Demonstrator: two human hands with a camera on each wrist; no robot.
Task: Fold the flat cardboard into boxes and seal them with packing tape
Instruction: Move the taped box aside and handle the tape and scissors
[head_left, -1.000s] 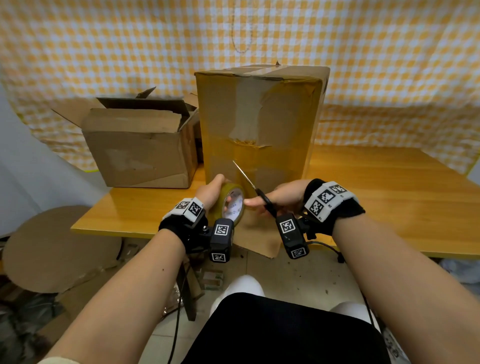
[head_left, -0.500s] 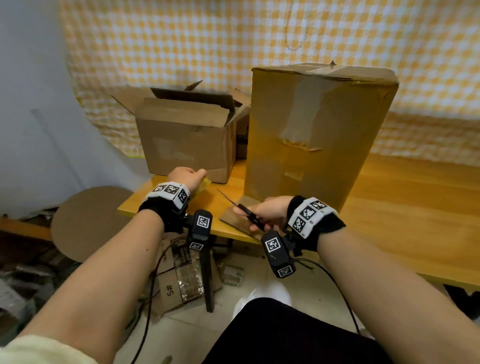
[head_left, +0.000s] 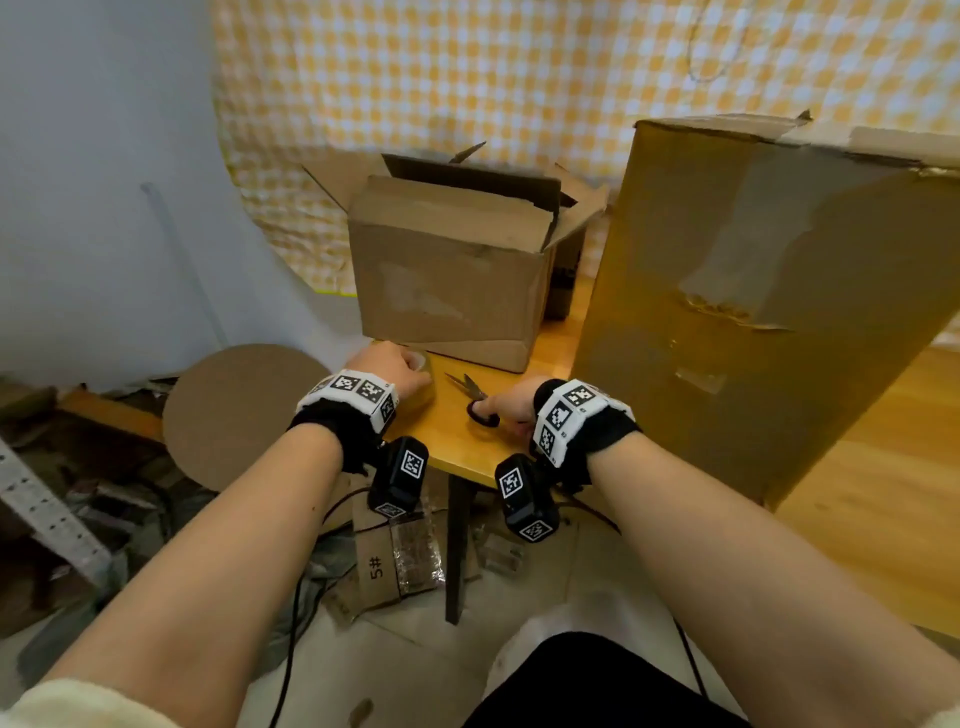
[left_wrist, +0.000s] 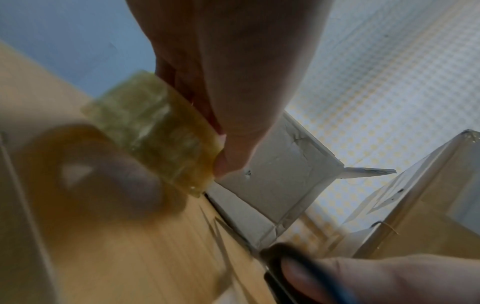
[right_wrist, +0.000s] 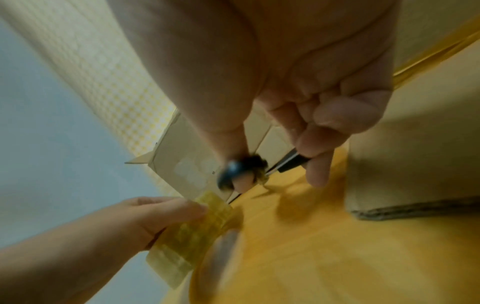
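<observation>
A roll of yellowish packing tape (head_left: 425, 383) sits at the wooden table's (head_left: 457, 441) front left corner. My left hand (head_left: 397, 366) grips the roll; in the left wrist view the fingers curl round the tape roll (left_wrist: 153, 133). Just to the right, black-handled scissors (head_left: 470, 392) lie low on the table, blades pointing away. My right hand (head_left: 511, 410) holds their handle, the thumb through a loop of the scissors (right_wrist: 233, 172). A tall taped cardboard box (head_left: 753, 322) stands at the right. An open-flapped box (head_left: 447, 280) stands behind the hands.
A yellow checked cloth (head_left: 519, 78) hangs behind the table. On the floor to the left lies a round cardboard disc (head_left: 234, 410). Flattened cardboard marked 5# (head_left: 384, 566) lies under the table corner by the table leg (head_left: 457, 545).
Both hands have moved left from in front of the tall box to the table's left corner. The tape roll and scissors have come down onto the tabletop.
</observation>
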